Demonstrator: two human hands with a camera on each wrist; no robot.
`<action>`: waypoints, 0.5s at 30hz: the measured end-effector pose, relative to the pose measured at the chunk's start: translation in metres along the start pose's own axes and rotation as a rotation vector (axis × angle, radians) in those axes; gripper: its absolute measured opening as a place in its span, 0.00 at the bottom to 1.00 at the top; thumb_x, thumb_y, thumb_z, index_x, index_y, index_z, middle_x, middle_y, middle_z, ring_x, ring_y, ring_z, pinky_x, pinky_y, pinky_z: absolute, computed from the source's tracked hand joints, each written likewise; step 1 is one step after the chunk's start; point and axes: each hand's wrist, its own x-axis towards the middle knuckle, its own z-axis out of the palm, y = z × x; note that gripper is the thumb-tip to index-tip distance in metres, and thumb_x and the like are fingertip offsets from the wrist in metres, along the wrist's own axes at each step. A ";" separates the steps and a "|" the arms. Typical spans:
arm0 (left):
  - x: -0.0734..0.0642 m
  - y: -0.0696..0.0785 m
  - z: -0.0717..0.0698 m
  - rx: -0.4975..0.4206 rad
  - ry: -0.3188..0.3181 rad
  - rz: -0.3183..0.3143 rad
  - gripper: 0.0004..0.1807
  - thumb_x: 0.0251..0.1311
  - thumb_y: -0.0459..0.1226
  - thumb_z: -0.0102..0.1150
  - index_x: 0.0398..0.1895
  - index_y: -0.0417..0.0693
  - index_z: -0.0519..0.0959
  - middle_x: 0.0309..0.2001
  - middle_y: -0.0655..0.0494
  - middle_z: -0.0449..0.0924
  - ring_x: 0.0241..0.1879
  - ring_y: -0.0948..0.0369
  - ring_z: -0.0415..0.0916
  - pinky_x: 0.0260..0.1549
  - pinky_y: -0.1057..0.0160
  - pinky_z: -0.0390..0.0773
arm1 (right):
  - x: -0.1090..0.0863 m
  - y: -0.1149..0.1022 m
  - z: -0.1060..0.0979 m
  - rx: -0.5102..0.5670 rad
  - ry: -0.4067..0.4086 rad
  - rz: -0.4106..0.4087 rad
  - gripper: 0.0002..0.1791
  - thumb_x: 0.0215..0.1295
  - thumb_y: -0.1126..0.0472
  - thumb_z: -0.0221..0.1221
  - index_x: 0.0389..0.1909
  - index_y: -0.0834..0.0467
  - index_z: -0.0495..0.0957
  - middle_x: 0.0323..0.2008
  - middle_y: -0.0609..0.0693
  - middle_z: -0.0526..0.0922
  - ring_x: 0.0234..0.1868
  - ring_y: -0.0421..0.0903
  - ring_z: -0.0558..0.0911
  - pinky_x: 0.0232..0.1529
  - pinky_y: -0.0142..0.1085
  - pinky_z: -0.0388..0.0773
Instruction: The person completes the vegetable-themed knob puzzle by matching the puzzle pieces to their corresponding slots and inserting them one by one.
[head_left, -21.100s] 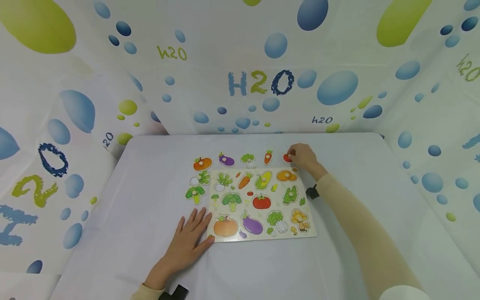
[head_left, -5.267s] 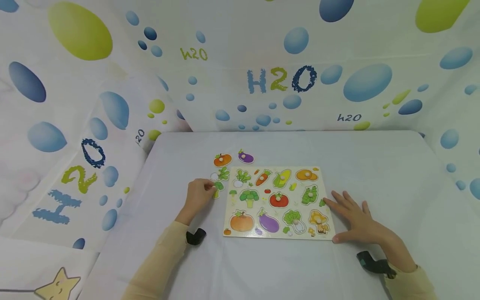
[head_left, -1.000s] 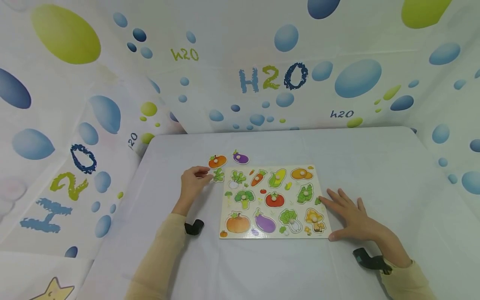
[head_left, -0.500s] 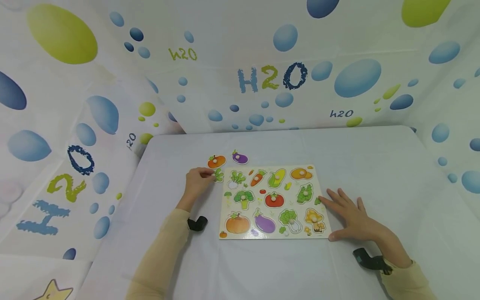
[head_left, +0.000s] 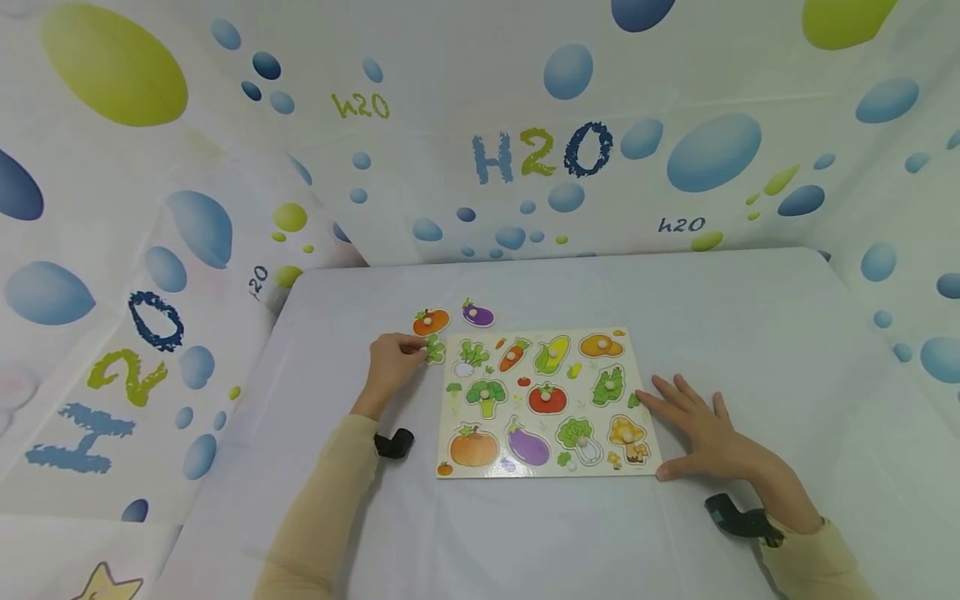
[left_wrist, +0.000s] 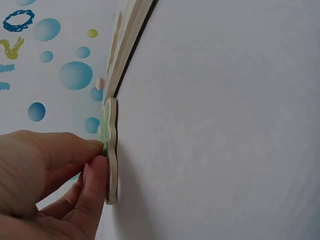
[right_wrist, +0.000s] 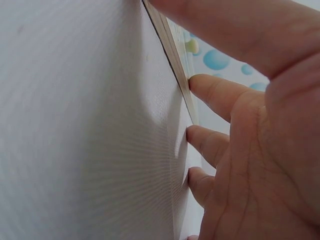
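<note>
The left hand (head_left: 393, 367) is pinching the leafy piece (head_left: 435, 351) just beside the board (head_left: 600, 470); the right hand (head_left: 708, 440) is resting, fingers spread wide, at its right edge. The pumpkin (head_left: 432, 323) is lying close behind, so careless lifting could be knocking it.

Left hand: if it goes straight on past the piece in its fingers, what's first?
The left hand pinches a leafy green puzzle piece; just beyond that, the vegetable puzzle board comes first, at its left edge. Whether it would clear that edge is unclear.
</note>
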 end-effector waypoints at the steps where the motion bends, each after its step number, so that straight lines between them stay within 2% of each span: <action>1: -0.001 0.001 -0.001 -0.004 0.004 -0.003 0.11 0.57 0.31 0.61 0.42 0.37 0.86 0.37 0.42 0.85 0.36 0.53 0.80 0.33 0.64 0.77 | 0.000 0.000 0.000 -0.001 -0.001 0.001 0.59 0.40 0.37 0.73 0.75 0.47 0.57 0.77 0.64 0.46 0.76 0.69 0.35 0.61 0.77 0.22; 8: -0.007 0.016 -0.007 -0.077 0.010 -0.028 0.11 0.57 0.32 0.63 0.42 0.37 0.86 0.36 0.41 0.85 0.33 0.54 0.79 0.28 0.69 0.76 | 0.001 0.001 -0.001 -0.011 0.002 -0.004 0.60 0.40 0.38 0.73 0.75 0.49 0.57 0.77 0.65 0.46 0.76 0.70 0.35 0.60 0.77 0.23; 15: -0.010 0.036 0.004 -0.137 -0.007 -0.075 0.11 0.56 0.33 0.66 0.42 0.39 0.87 0.37 0.42 0.87 0.36 0.53 0.83 0.31 0.65 0.82 | 0.000 0.000 -0.001 -0.003 0.005 -0.008 0.59 0.40 0.38 0.73 0.74 0.49 0.58 0.76 0.66 0.47 0.76 0.70 0.35 0.60 0.77 0.22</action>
